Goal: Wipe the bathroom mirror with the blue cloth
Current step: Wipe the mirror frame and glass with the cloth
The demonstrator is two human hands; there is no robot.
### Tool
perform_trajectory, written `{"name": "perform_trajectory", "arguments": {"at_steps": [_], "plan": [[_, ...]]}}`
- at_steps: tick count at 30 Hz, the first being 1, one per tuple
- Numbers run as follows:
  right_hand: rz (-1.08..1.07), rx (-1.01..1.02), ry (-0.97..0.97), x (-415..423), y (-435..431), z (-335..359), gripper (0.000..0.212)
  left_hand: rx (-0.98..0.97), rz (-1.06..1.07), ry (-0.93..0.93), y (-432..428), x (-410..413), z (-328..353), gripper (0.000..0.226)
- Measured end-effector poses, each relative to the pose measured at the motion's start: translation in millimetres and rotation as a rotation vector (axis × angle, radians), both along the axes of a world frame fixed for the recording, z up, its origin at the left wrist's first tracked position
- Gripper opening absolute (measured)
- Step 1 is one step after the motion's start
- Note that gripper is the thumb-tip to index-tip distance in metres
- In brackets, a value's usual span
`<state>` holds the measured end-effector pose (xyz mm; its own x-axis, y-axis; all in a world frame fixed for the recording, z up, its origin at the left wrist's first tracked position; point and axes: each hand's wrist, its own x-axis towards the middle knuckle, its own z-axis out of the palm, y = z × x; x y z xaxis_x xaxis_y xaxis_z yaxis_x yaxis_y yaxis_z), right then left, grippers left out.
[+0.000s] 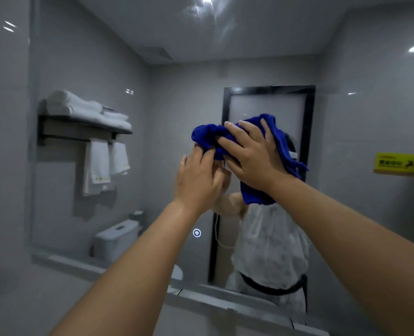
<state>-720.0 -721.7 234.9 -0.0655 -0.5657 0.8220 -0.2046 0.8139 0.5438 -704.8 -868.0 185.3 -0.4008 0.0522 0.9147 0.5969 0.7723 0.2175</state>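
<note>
Here, the mirror [176, 93] is taking the blue cloth [254, 195] under two hands held close together.

The mirror is filling most of the view and is reflecting a towel shelf [84, 122] toward its left side, a toilet [116, 238] near its lower left, and a dark-framed door [269, 103] at its middle. The blue cloth is lying bunched against the mirror's glass at about mid-height, a little right of centre, with one end hanging down. The right hand [252, 156] is lying spread over the cloth, fingers straight and apart, pressing it to the mirror. The left hand [198, 180] is sitting just beside it, toward the mirror's left, its fingertips reaching into the cloth's bunched end; whether they are pinching it cannot be told. A small lit round icon [197, 233] is glowing on the mirror below the hands.
</note>
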Motion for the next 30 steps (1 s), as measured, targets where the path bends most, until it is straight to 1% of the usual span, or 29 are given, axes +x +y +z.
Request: {"name": "perform_trajectory", "arguments": {"at_steps": [2, 5, 10, 13, 15, 19, 22, 24, 26, 29, 30], "plan": [[0.014, 0.018, 0.011, -1, 3, -21, 0.037, -0.006, -0.002, -0.056, 2, 6, -21, 0.050], [0.015, 0.061, 0.023, -3, 8, -50, 0.038, -0.030, 0.002, -0.127, 3, 13, -50, 0.047], [0.034, 0.068, 0.016, -2, 14, -112, 0.036, -0.065, -0.001, -0.153, 3, 23, -106, 0.044], [0.032, 0.065, 0.018, 0, 17, -151, 0.034, -0.094, -0.008, -0.143, 3, 25, -142, 0.049], [0.021, 0.062, 0.008, 0, 16, -174, 0.034, -0.103, -0.028, -0.227, 2, 29, -163, 0.052], [-0.044, 0.028, -0.015, 2, 6, -225, 0.036, -0.144, -0.013, -0.317, -6, 33, -201, 0.059], [-0.056, 0.047, -0.039, -1, -8, -257, 0.036, -0.258, 0.075, -0.399, -23, 31, -232, 0.067], [-0.051, 0.071, -0.049, -4, -20, -270, 0.037, -0.326, 0.184, -0.458, -35, 30, -249, 0.073], [-0.055, 0.091, -0.052, -5, -27, -277, 0.038, -0.309, 0.164, -0.487, -39, 28, -259, 0.072], [-0.064, 0.141, -0.074, -5, -24, -278, 0.039, -0.306, 0.195, -0.451, -33, 24, -270, 0.076], [-0.053, 0.167, -0.087, -4, -20, -277, 0.038, -0.275, 0.189, -0.423, -29, 25, -274, 0.075]]}}
